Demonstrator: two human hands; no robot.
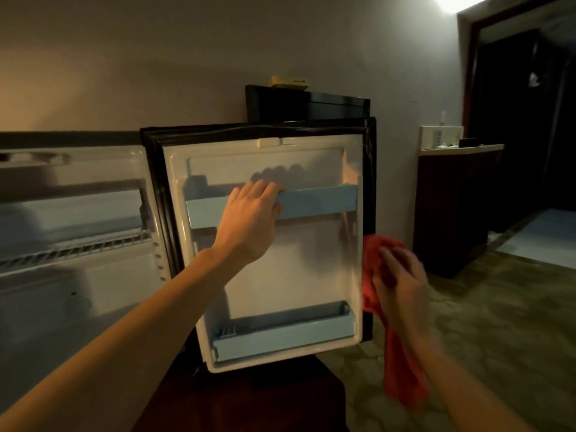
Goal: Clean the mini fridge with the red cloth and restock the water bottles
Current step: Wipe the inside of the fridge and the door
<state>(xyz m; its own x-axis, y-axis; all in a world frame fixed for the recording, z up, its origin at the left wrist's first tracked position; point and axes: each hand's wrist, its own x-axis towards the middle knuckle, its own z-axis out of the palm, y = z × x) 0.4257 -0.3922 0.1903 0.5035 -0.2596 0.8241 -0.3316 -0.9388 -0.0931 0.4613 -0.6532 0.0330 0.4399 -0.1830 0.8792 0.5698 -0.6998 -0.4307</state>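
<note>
The mini fridge door (311,269) stands swung open, its white inner side facing me. My left hand (252,213) grips the pale blue upper door shelf (318,199), fingers curled over its top edge. My right hand (402,282) holds the red cloth (371,260) bunched against the door's right edge, and a tail of cloth hangs below the wrist. The lower door shelf (280,338) holds nothing. The fridge interior (78,244) at the left shows a wire rack (78,249). I see no water bottles.
A dark box with a yellow object (290,82) on top sits behind the door. A dark wooden cabinet (452,207) with small items on its counter stands at the right, beside a dark doorway (523,120). Patterned floor (483,322) lies below to the right.
</note>
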